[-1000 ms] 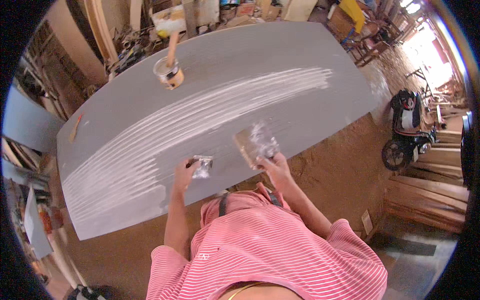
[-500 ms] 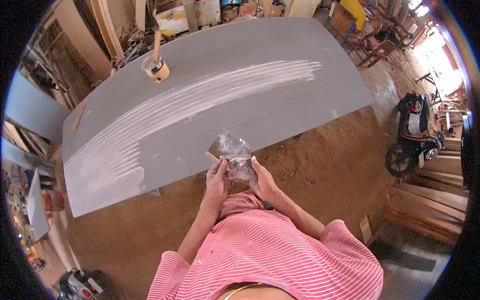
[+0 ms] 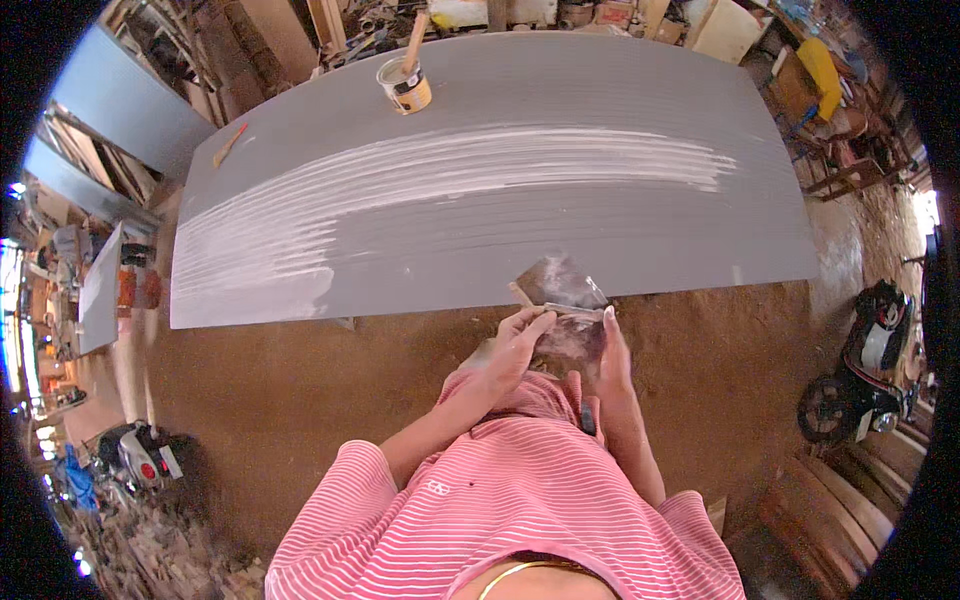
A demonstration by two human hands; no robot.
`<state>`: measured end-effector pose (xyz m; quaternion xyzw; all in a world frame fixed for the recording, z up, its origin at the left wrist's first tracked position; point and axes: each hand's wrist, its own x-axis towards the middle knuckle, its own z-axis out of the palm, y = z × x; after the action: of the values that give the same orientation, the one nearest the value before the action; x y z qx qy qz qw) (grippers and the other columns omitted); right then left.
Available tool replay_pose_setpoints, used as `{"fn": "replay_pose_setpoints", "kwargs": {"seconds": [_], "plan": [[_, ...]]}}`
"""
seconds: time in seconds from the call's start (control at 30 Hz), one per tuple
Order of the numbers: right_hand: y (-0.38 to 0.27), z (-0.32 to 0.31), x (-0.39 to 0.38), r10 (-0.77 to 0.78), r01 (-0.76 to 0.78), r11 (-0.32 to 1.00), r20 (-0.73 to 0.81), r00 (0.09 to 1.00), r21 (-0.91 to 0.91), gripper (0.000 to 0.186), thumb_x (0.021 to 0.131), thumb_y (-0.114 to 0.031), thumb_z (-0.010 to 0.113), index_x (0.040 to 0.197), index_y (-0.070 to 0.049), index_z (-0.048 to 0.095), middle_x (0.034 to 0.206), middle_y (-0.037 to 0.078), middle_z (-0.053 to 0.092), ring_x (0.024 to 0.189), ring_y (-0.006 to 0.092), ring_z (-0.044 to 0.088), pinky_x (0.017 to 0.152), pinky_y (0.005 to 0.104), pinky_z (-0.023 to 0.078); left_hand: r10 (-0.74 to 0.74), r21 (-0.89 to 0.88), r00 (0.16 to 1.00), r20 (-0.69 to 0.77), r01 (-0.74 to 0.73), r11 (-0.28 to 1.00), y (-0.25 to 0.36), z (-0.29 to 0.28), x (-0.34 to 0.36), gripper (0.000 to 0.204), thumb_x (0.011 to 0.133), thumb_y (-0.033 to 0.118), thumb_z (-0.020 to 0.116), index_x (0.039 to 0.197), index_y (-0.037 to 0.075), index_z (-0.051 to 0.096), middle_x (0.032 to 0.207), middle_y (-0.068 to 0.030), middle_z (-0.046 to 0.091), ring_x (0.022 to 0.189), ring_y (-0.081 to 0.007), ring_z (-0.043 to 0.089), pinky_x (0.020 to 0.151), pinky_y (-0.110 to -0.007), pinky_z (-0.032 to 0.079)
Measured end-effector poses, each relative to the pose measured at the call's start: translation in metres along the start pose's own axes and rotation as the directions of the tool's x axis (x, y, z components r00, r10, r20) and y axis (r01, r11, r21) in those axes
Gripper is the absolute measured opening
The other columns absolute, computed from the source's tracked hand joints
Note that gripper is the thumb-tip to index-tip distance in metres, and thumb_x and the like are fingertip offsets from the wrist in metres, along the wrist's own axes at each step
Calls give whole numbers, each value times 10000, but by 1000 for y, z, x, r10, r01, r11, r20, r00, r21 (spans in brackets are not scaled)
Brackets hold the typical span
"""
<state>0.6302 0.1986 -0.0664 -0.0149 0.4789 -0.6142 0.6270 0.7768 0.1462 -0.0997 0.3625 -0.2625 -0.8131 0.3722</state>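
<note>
In front of my waist, at the near edge of a large grey panel (image 3: 470,235), I hold dark flat plates (image 3: 563,280) smeared with white paste. A pale narrow strip crosses between the upper and lower plate parts, and a short wooden piece sticks out at their left. My left hand (image 3: 515,345) pinches the left end of the strip. At the right edge, my right hand (image 3: 614,352) has its whitened thumb against the plates. Some fingers of both hands are hidden. White streaked paste (image 3: 440,165) runs in a long band over the panel.
On the panel's far side stands an open can (image 3: 407,96) with a wooden stick (image 3: 416,42) in it. A small orange-tipped tool (image 3: 230,147) lies at far left. Motorbikes stand at right (image 3: 862,370) and left (image 3: 138,455). Wooden boards (image 3: 825,510) lie at lower right.
The view has turned, so panel, can and hands sit farther right in the picture. My left fingers have bent farther over the strip; both hands still hold the plates.
</note>
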Motion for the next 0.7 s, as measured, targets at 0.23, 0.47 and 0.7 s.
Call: {"fn": "replay_pose_setpoints", "kwargs": {"seconds": [0.23,0.47,0.7], "plan": [[-16,40,33,-167,252,848,216,962,-466,329,846,-59,640,1147,6,522,988,62,628,858,119,595,756,262,493,-64,72,997,-52,67,995,33,-1,27,263,886,231,625,1066,39,626,911,-1,623,781,-69,532,686,-228,444],[-15,15,111,-253,225,864,-2,967,-450,299,850,-13,627,1135,0,537,996,65,630,877,127,599,758,265,510,435,900,899,39,-222,376,71,-161,89,348,907,218,563,1201,33,544,1178,-127,534,1048,-162,497,842,-299,439],[-117,9,91,-481,367,771,-99,871,-520,292,864,-30,597,1149,8,540,1038,92,619,921,182,606,803,327,523,522,783,792,-315,528,-329,143,-306,108,594,962,365,389,1428,31,235,1410,-199,346,1308,-323,322,1084,-473,231]]}}
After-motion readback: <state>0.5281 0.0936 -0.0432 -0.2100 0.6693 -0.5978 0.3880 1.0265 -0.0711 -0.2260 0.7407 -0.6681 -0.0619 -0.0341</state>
